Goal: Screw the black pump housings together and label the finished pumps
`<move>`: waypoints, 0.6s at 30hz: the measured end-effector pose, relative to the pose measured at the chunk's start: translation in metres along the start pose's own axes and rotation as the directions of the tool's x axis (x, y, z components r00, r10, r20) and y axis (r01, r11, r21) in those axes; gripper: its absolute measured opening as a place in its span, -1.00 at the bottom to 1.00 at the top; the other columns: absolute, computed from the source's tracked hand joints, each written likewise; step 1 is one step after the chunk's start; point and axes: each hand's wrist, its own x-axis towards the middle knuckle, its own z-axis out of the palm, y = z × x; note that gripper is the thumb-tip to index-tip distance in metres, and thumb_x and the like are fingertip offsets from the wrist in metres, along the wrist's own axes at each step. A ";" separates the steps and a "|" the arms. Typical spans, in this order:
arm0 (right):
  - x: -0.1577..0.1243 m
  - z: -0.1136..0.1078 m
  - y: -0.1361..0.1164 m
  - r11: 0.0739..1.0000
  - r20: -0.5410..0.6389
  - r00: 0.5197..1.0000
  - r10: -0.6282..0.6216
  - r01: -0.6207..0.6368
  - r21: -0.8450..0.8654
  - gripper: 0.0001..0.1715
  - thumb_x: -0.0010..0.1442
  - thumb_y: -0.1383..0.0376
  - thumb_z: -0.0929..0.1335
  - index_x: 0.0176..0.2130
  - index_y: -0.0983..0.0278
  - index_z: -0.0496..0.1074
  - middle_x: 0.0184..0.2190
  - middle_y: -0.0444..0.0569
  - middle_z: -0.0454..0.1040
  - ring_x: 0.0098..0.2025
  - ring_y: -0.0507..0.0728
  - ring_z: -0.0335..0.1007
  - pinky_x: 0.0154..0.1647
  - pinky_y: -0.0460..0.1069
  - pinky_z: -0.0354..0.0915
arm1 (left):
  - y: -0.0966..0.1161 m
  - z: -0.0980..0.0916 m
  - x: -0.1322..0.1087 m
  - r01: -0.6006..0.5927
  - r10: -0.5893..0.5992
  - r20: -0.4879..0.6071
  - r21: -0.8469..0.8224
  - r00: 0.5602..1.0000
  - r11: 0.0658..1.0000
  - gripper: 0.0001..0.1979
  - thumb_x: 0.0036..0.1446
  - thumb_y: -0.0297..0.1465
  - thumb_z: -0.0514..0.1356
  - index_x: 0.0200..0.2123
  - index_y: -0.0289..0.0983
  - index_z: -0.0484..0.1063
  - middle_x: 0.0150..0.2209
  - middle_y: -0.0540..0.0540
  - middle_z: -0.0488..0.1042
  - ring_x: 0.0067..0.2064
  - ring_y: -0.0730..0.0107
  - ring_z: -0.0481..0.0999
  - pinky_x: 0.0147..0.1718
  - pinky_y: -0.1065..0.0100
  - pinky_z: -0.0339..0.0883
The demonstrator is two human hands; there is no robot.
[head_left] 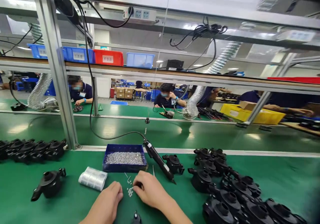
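Note:
My left hand (108, 202) rests on the green mat with its fingers curled under, beside a small scatter of silver screws (129, 191). My right hand (149, 190) lies just right of the screws, fingers bent down and pinched at them. What either hand holds is hidden. A black electric screwdriver (158, 161) hangs on its cable just above my right hand, tip down. A small black part (136, 218) shows at the bottom edge between my forearms.
A blue tray of screws (124, 161) stands ahead, a clear plastic roll (93, 178) to its left. Black pump housings lie alone at left (48, 184), in a row (32, 149) and piled at right (232, 194). Other workers sit across the conveyor.

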 end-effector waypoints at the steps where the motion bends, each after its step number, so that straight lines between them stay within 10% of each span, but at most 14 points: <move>1: 0.000 0.000 0.000 1.000 0.001 1.000 -0.001 0.001 0.003 -0.86 0.24 0.36 0.42 -0.23 0.18 0.63 -0.23 -0.07 0.57 -0.17 0.13 0.53 -0.17 -0.07 0.29 | 0.004 -0.003 -0.001 0.018 -0.018 0.000 -0.049 1.000 0.999 -0.77 0.41 -0.38 -0.10 -0.31 -0.18 0.26 -0.25 -0.11 0.47 -0.22 0.23 0.47 -0.20 0.30 0.25; 13: -0.006 -0.002 -0.024 0.998 -0.015 0.999 -0.047 0.046 -0.050 -0.77 0.40 0.42 0.18 -0.19 0.27 0.39 -0.19 0.06 0.47 -0.19 0.21 0.45 -0.15 0.05 0.30 | 0.015 -0.018 -0.008 0.078 -0.082 -0.016 -0.174 0.996 0.982 -0.81 0.34 -0.37 -0.04 -0.37 -0.19 0.21 -0.36 -0.03 0.39 -0.29 0.29 0.35 -0.28 0.31 0.14; 18: -0.033 0.006 -0.050 0.938 -0.108 0.944 -0.313 0.325 0.119 -0.81 0.39 0.35 0.21 -0.21 0.17 0.39 -0.26 0.00 0.50 -0.20 0.21 0.47 -0.15 0.04 0.40 | 0.002 0.001 -0.004 0.101 -0.089 0.055 -0.316 0.995 0.943 -0.79 0.32 -0.34 0.09 -0.41 -0.23 0.26 -0.45 0.04 0.34 -0.34 0.36 0.32 -0.33 0.36 0.13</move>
